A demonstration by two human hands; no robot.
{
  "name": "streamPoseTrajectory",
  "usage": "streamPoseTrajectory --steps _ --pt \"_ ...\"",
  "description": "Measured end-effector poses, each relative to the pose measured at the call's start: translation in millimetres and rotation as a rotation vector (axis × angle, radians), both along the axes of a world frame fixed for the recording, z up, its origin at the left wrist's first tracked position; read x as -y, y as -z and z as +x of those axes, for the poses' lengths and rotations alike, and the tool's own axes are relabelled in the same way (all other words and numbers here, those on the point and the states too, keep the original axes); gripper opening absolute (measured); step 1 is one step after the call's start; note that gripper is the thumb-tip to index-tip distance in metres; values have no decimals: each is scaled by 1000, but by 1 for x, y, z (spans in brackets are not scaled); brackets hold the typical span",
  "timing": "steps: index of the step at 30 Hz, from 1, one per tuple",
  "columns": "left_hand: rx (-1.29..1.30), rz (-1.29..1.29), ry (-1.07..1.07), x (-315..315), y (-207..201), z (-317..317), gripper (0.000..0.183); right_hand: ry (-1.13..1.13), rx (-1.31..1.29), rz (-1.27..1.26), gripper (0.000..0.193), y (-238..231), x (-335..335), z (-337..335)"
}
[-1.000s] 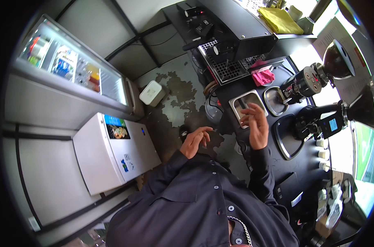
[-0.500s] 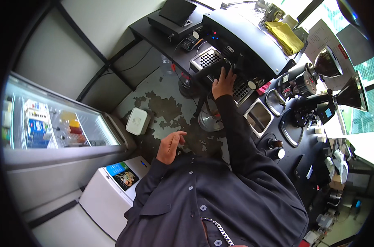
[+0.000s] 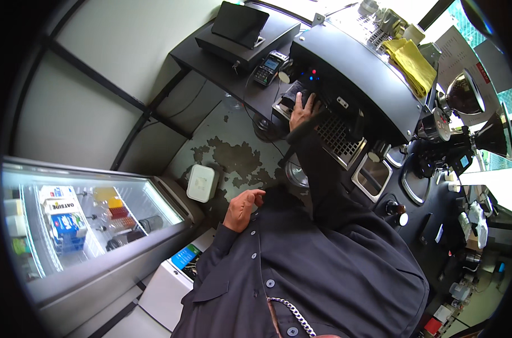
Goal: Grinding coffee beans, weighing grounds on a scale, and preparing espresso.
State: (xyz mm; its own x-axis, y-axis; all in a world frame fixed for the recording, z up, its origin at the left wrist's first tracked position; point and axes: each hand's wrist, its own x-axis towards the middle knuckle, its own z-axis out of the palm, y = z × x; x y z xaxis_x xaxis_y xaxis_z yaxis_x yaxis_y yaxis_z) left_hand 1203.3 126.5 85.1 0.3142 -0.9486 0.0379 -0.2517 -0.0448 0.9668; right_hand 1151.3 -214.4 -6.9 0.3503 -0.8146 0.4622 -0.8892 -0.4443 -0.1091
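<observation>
The right hand (image 3: 305, 112) has its fingers spread at a dark item (image 3: 294, 92) on the drip tray (image 3: 341, 138); contact is unclear. The left hand (image 3: 241, 210), fingers loosely bent, hangs by the shirt (image 3: 318, 265).

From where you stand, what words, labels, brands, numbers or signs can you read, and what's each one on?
Blue-and-white carton: bold lettering shows; I don't copy out wording.
Pale sheet with a red block: lines too small to read.
Card terminal: screen and key markings too small.
Lit blue display: too small.
</observation>
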Motion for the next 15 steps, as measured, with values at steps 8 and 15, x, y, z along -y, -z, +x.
streamPoseTrajectory --steps 8,15 --pt "-65 -25 58 86 2 59 59 -97 163 94 59 -29 -20 -15" --pt "-115 -2 326 159 10 101 59 -473 404 331 46 -43 -92 -95"
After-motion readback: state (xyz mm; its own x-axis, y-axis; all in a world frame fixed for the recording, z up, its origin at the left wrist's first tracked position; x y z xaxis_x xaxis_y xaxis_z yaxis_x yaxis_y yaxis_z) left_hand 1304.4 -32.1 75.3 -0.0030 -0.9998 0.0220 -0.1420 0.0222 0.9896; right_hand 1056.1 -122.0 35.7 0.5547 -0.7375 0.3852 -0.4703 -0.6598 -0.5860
